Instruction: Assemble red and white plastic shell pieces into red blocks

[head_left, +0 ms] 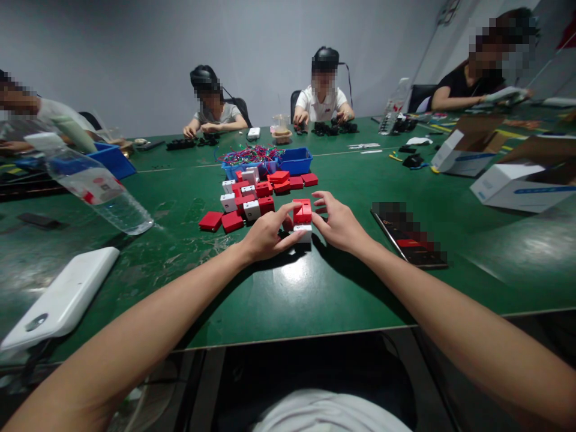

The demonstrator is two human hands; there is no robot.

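Left hand: the left hand [265,235], just left of centre frame, is closed on a small boxy red-and-white plastic block [303,219]. The forefinger lies over the glossy red top and the thumb presses the white lower half.
Right hand: the right hand [339,225], just right of centre, pinches the same block from its other side, fingers curled against the red part.
Hands together: both hands meet on the block, with only it between them.
Block: at centre frame, low over the worn, scuffed green tabletop [315,288]. Whether it rests on the surface I cannot tell.
Behind the block: a loose heap of red and white boxy plastic pieces [252,198], square-edged and smooth.
Further back: a rectangular blue plastic bin [294,161], with a tangle of thin coloured wires [249,155] beside it.
Left of frame: a clear, ribbed plastic water bottle [94,183] leaning over, and a flat white rounded slab [63,297] at lower left.
Right of frame: a dark flat rectangular device [407,237] near the right hand, and white cardboard boxes [508,183] at the edge.
Far side: other people sit along the table, one in a white shirt [321,105].
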